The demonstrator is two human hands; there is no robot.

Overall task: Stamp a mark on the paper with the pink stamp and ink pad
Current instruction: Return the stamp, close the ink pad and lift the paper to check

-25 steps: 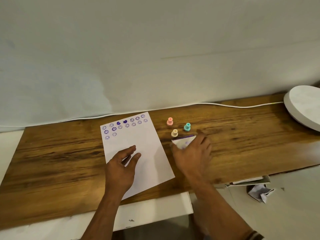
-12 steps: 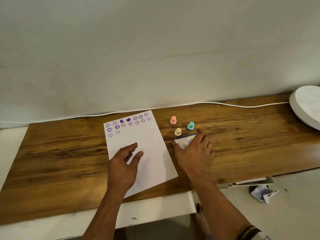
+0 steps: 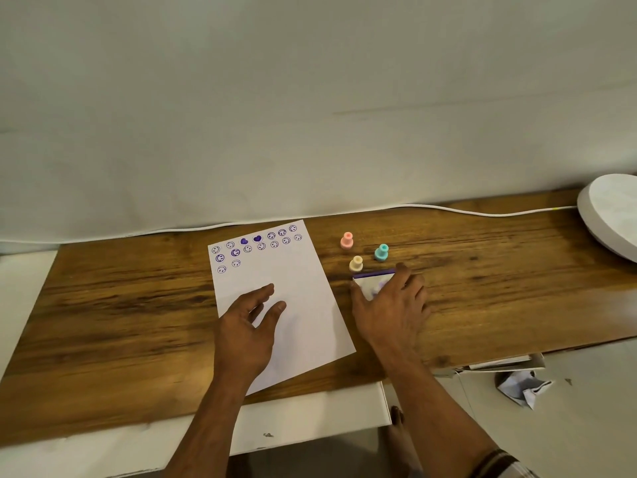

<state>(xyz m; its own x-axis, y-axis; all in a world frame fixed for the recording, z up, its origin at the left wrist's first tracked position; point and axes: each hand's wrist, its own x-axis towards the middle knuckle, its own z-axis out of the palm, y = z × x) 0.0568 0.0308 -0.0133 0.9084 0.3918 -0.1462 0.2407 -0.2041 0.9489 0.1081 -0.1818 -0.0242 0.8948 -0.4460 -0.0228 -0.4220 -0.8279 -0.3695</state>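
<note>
A white paper sheet [image 3: 293, 281] lies on the wooden desk [image 3: 138, 305], with purple smiley and heart marks along its far edge. My left hand [image 3: 248, 326] rests flat on the sheet, fingers apart. The pink stamp [image 3: 346, 240] stands upright to the right of the paper, untouched. My right hand [image 3: 389, 312] covers the white ink pad [image 3: 374, 282] with a purple edge, thumb and fingers at its sides; most of the pad is hidden beneath it.
A yellow stamp [image 3: 356, 263] and a teal stamp [image 3: 381, 252] stand near the pink one. A white cable [image 3: 448, 209] runs along the wall. A white round object [image 3: 613, 215] sits at far right. Crumpled paper [image 3: 522, 388] lies on the floor.
The view has shifted slightly. Both hands stay roughly where they were: the left on the paper, the right on the ink pad.
</note>
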